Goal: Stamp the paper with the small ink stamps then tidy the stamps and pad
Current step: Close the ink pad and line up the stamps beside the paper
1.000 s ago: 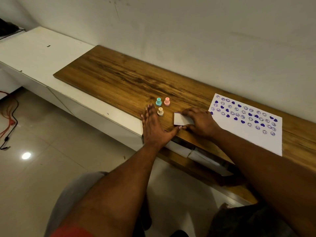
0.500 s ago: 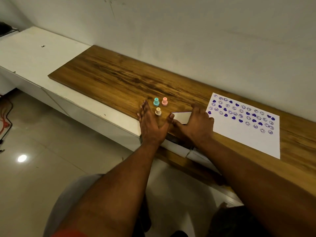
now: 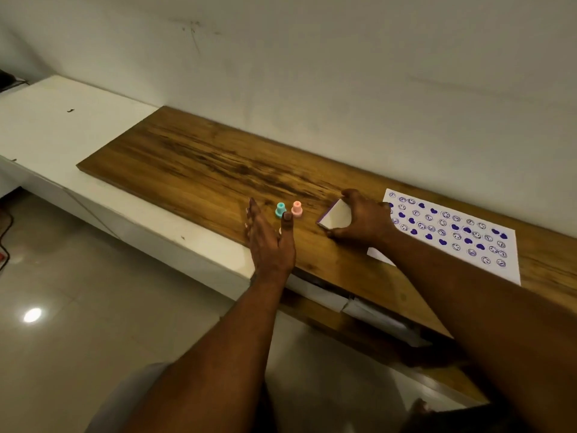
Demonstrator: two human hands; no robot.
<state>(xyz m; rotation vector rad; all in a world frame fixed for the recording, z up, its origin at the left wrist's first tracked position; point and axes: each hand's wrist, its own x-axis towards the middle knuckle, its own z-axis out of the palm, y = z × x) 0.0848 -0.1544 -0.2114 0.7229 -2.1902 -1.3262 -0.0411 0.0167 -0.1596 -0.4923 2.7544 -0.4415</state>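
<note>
A white sheet of paper (image 3: 474, 245) covered with purple hearts and smiley stamps lies on the wooden board at the right. My right hand (image 3: 363, 221) grips a small white ink pad (image 3: 335, 217), tilted up off the board, a purple edge showing at its left. A teal stamp (image 3: 280, 210) and a pink stamp (image 3: 297, 209) stand upright side by side on the board. My left hand (image 3: 268, 242) is flat and open just in front of them, thumb up. A beige stamp is almost wholly hidden behind that thumb.
The wooden board (image 3: 203, 170) rests on a white cabinet top (image 3: 62, 126) against a white wall. Below the board's front edge is a tiled floor (image 3: 62, 339). Cables lie on the floor at the far left.
My right hand has lifted and tilted the ink pad off the board and shifted it right. My left hand has slid slightly forward, now hiding the beige stamp.
</note>
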